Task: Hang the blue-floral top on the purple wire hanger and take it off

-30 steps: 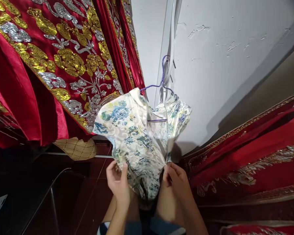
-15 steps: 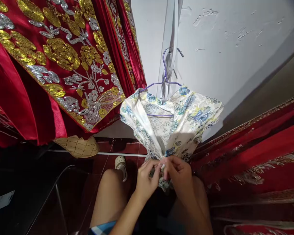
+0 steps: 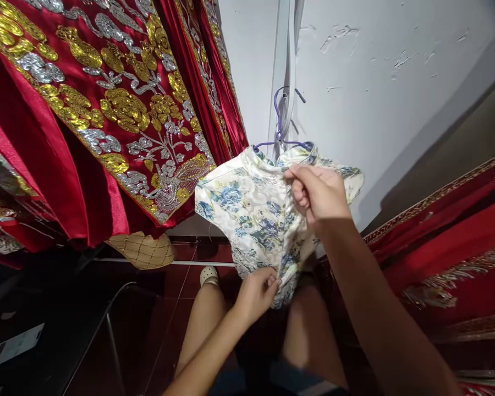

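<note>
A small white dress with blue and yellow flowers [image 3: 247, 214] hangs on a purple wire hanger [image 3: 278, 129] against the white wall. My left hand [image 3: 258, 291] pinches the dress's lower edge, fingers closed on the cloth. My right hand [image 3: 317, 192] is raised to the upper part of the dress, just below the hanger, with its fingers closed on the fabric near the neck.
Red satin robes with gold and silver embroidery [image 3: 119, 110] hang at the left. More red embroidered cloth [image 3: 445, 247] lies at the right. My bare knees [image 3: 206, 319] and a white shoe [image 3: 209, 275] show over dark red floor tiles. A dark glass surface [image 3: 45, 330] stands lower left.
My right hand has risen from the dress's hem to its top by the hanger. The left hand stays at the hem. The dress front has been drawn closed.
</note>
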A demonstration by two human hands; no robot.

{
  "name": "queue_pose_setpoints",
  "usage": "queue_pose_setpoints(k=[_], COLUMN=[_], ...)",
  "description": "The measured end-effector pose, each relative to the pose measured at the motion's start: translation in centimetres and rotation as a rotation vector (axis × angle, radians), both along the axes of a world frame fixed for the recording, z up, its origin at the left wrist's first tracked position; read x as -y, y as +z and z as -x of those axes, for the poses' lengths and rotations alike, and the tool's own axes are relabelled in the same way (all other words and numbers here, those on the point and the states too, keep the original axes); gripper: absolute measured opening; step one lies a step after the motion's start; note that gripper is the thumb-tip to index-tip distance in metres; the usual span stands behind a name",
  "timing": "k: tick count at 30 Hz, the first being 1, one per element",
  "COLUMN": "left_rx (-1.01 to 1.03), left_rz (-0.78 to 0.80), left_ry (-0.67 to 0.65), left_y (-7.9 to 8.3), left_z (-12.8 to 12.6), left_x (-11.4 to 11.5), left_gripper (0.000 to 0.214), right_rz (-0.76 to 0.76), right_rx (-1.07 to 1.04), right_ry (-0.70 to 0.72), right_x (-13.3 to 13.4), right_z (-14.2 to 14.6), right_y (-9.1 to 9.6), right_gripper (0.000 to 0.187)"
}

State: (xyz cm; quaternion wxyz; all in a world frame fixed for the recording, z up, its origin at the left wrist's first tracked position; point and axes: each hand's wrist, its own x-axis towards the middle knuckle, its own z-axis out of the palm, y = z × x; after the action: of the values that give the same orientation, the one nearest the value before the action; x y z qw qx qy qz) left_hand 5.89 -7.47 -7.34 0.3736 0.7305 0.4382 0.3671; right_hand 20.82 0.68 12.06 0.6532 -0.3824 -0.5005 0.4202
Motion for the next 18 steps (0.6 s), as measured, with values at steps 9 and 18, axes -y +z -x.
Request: queue_pose_setpoints(k=[9,18], left_rx=[0.056,0.303], left_rz=[-0.584,-0.819], left_ry=[0.103,0.424], left_y=[18.1,22.0], left_z=[0.4,4.1], left_x=[-7.6,-9.1], left_gripper=[0.021,0.016], right_rz=[-0.08,0.11], right_rx=[0.13,0.471], right_ry=[-0.011,0.011], right_x=[1.5,-0.7], right_z=[0.3,0.5], right_y=[-0.9,-9.3], right_gripper=[0.022,0.031])
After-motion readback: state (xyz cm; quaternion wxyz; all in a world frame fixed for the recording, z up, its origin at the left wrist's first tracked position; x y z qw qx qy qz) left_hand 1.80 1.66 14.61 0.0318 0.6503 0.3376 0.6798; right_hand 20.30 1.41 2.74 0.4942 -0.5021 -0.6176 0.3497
